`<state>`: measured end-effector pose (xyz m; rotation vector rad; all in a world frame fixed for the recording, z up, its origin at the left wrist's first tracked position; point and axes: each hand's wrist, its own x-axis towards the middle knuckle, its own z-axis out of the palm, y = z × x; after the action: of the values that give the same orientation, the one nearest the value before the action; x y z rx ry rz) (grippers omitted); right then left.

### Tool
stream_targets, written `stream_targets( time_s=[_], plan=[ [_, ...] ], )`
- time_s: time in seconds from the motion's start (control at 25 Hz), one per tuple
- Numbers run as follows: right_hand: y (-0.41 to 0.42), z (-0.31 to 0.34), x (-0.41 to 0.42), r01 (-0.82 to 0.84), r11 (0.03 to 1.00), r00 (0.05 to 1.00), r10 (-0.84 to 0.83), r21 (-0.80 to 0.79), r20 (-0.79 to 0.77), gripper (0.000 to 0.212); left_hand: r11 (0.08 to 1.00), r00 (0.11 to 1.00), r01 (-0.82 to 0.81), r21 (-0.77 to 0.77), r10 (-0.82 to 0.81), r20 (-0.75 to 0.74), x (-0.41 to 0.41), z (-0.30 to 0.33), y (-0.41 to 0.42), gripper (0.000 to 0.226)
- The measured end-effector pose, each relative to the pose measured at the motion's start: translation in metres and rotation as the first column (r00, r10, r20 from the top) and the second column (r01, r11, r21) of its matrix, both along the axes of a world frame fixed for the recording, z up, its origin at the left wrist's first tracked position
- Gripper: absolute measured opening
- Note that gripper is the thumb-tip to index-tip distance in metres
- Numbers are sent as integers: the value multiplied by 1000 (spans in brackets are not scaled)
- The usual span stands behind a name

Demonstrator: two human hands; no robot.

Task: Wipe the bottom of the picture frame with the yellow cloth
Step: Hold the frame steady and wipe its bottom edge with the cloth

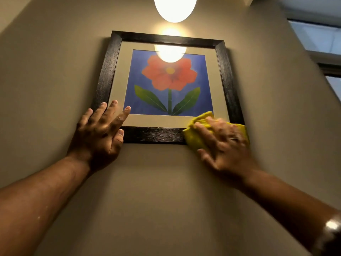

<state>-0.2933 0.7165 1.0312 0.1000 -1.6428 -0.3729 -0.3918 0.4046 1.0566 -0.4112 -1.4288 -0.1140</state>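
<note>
Black frame (153, 134) hangs on the wall (55, 74), seen from below. Yellow cloth (193, 140) sits on its bottom-right corner, covering the end of the bottom rail and lapping onto the wall beneath. The right hand (223, 145) lies flat on the cloth, fingers (202, 129) spread and pressing; it is blurred. The left hand (99, 132) braces the bottom-left corner, fingers splayed straight, holding nothing. Flower print (168, 74) inside. Lit lamp (175, 8) above, window (317, 37) upper right.

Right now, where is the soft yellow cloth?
In the head view, the yellow cloth is under the right hand, pressed on the bottom-right corner of the black picture frame.
</note>
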Motion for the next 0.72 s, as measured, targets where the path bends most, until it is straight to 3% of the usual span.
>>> stream_targets(
  time_s=[0.08, 0.16, 0.24, 0.4, 0.48, 0.64, 0.72],
  plan=[
    [37, -4, 15, 52, 994, 999, -53, -92, -10, 68, 1000, 1000, 0, -4, 0, 2, 1, 0, 0, 63],
    [50, 11, 20, 92, 995, 995, -90, -30, 52, 69, 1000, 1000, 6, -6, -6, 6, 3, 1, 1, 63],
    [52, 58, 23, 67, 997, 995, -69, 24, 71, 67, 1000, 1000, 5, -5, -5, 13, 4, 0, 0, 64],
    [39, 169, 34, 14, 982, 992, 10, -186, 126, 60, 1000, 1000, -1, 1, 1, 17, 3, -1, 4, 65],
    [42, 154, 29, -5, 987, 992, 25, -161, 120, 60, 1000, 1000, 8, 6, -8, 21, 4, 0, 3, 65],
    [69, 18, 16, -147, 989, 984, 145, 9, 106, 66, 1000, 1000, 1, 6, -1, 28, 2, -2, 4, 65],
    [75, 29, 15, -166, 986, 980, 164, 6, 112, 67, 1000, 1000, 8, -2, -7, 28, 3, -1, 2, 65]
  ],
)
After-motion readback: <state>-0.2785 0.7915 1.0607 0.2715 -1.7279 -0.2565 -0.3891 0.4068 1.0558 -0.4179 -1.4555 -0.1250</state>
